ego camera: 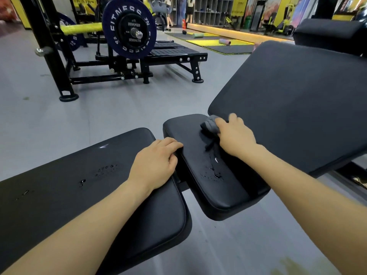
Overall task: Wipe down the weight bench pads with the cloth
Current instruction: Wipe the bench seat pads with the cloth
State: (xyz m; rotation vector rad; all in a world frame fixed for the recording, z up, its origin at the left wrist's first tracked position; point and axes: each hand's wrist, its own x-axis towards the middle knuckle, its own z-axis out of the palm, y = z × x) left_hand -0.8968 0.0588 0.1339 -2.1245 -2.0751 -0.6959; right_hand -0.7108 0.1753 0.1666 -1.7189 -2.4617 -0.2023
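— Both forearms are reaching out from the bottom edge. What is the left hand (154, 161) doing?
— It is resting on the end of the long black pad (59, 191), fingers curling loosely over the edge at the gap, grasping nothing.
— And the right hand (235, 135)?
— It is clutching a bunched grey cloth (209, 124) and pressing it onto the far end of the small middle pad (214, 185).
— Is that pad looking dry?
— No, droplets are glistening nearer its middle, and the long pad is showing some too.
— Anything beside it?
— A big tilted back pad (297, 106) is rising at right; a weight plate (129, 26) is hanging on a rack behind.
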